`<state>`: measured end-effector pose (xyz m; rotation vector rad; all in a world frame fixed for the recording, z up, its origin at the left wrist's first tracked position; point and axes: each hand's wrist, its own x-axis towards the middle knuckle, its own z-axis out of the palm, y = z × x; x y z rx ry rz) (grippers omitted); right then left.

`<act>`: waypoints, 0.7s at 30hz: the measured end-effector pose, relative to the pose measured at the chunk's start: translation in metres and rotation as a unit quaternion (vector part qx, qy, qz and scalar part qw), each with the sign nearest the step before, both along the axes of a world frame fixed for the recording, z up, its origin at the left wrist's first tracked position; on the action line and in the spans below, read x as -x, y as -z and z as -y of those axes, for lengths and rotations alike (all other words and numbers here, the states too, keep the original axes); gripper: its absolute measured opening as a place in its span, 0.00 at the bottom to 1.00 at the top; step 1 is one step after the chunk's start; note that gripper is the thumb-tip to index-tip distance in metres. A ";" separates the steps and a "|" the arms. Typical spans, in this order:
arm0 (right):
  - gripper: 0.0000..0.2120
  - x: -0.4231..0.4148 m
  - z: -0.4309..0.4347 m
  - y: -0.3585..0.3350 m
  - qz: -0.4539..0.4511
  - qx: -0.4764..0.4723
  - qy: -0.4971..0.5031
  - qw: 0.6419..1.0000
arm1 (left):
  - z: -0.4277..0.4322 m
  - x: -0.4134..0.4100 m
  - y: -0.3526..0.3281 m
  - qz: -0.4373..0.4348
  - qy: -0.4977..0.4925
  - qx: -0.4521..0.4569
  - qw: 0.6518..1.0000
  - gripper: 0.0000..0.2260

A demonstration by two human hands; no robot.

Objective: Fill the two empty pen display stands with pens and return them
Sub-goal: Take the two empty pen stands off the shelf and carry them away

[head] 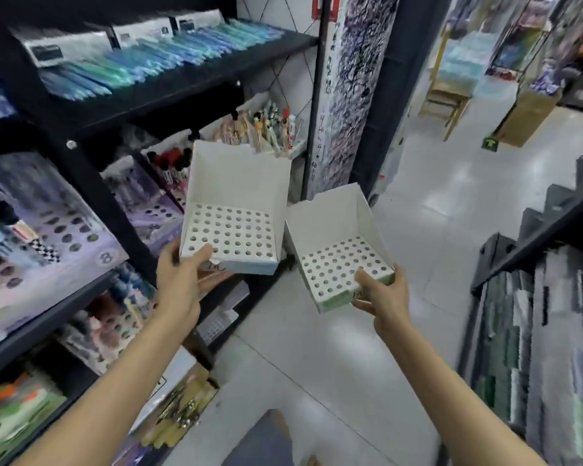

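Two white cardboard pen display stands with rows of round holes are held in the air before a shop shelf. My left hand (182,280) grips the front corner of the left stand (236,200), thumb on its hole grid. My right hand (382,294) holds the front corner of the right stand (334,227), which tilts to the right. No pens stand in the holes of either stand. Their inner edges nearly touch.
A black shelf unit (91,183) on the left carries blue pens (142,62) on top, figure-topped pens (266,129) behind the left stand and purple display stands (48,230). A dark rack (535,297) stands at the right. A wooden stool (448,99) stands far down the tiled aisle.
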<state>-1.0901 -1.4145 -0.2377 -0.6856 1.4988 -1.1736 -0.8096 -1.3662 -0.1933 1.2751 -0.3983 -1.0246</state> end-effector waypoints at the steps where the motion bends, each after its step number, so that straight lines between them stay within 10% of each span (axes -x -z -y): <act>1: 0.30 0.000 0.022 -0.004 0.001 0.007 -0.011 1.000 | 0.015 0.003 -0.005 0.003 -0.009 0.007 1.000 0.15; 21: 0.24 -0.055 0.392 -0.082 0.157 0.157 -0.107 0.969 | 0.273 0.046 -0.066 0.015 -0.163 0.093 0.982 0.21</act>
